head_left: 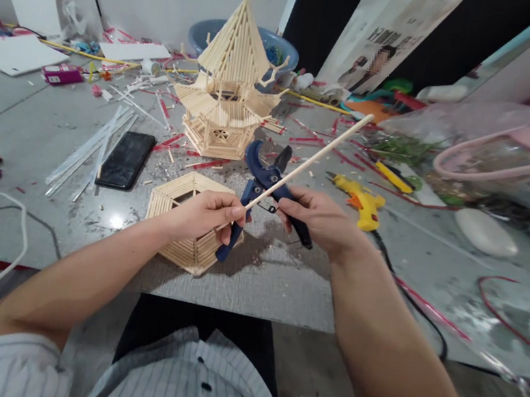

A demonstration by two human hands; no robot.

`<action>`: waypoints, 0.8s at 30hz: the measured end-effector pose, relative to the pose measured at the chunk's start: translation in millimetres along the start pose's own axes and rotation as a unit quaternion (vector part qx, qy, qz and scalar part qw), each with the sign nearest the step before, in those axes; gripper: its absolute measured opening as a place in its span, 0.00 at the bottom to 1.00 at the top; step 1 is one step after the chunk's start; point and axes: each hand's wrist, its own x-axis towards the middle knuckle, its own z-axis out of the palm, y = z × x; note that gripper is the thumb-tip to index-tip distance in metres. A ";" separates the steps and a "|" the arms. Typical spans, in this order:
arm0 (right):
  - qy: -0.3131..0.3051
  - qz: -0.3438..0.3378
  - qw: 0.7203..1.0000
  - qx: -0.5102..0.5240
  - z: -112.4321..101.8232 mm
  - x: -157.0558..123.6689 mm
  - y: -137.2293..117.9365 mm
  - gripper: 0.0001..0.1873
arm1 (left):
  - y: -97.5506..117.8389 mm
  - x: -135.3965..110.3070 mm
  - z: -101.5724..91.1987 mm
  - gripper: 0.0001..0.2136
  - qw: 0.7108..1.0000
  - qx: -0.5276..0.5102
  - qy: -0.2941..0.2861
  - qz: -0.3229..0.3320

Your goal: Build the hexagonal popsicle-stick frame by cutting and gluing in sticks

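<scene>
Head view, big stuff first: grey tabletop [275, 295] carries a tiered stick pagoda [230, 111] toward the back, well apart from both hands. It looks light but fragile, w/ thin eaves; if lifted, best taken low by the base.

Next, a hex stick frame [188, 255] lies near the front edge, below the L hand and partly hidden by it; can't tell if they touch. Prob. light, fairly stiff, weak at the glued joints, so hold by the outer rim.

Blue cutter [260, 174] is up over the table, just R of the hex frame, blades spread and handles apart. Likely the heaviest item in hand, rigid, w/ smooth grips; take it by the handles, fingers clear of the blades.

Smallest: wooden stick [309, 162], slanting up and R across the front of the cutter, far end free. Should be v. light, stiff, dry rather than slippery, but could snap if bent; pinch near an end.

Fingers: L hand [204, 213] has thumb + index pinched tight on the stick's near end, other fingers curled by the cutter's lower handle, contact unclear. R hand [319, 216] is wrapped round the other handle, no wide gap btwn thumb & fingers.
</scene>
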 end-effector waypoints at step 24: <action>-0.173 -0.007 0.950 0.259 45.2 -5.8 4.3 0.29 | -12.7 6.6 -2.2 0.19 0.998 0.031 0.018 0.046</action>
